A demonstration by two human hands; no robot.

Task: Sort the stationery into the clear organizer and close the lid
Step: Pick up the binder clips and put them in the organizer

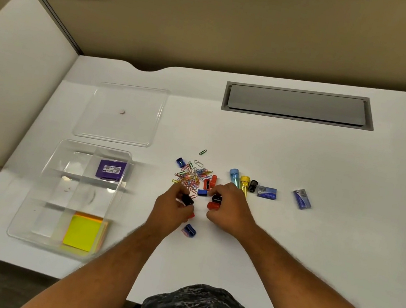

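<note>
The clear organizer (25, 215) lies open at the left, holding a purple box (110, 169) in a far compartment and yellow sticky notes (82, 233) in a near one. Its clear lid (87, 118) rests flat behind it. A pile of coloured paper clips (191, 174) sits mid-desk among small sharpeners in blue (189, 230), red (210, 182) and black. My left hand (171, 209) is closed on a black sharpener (187, 199), with something red under its fingers. My right hand (231, 208) grips a black sharpener (216, 198) and a red one (212, 205).
Right of the pile lie a blue tube (234, 176), a yellow tube (244, 185), a small black piece (253, 186) and two blue staple boxes (267, 192) (302, 199). A grey cable hatch (299, 104) is set into the desk's far side. Partition walls enclose the desk.
</note>
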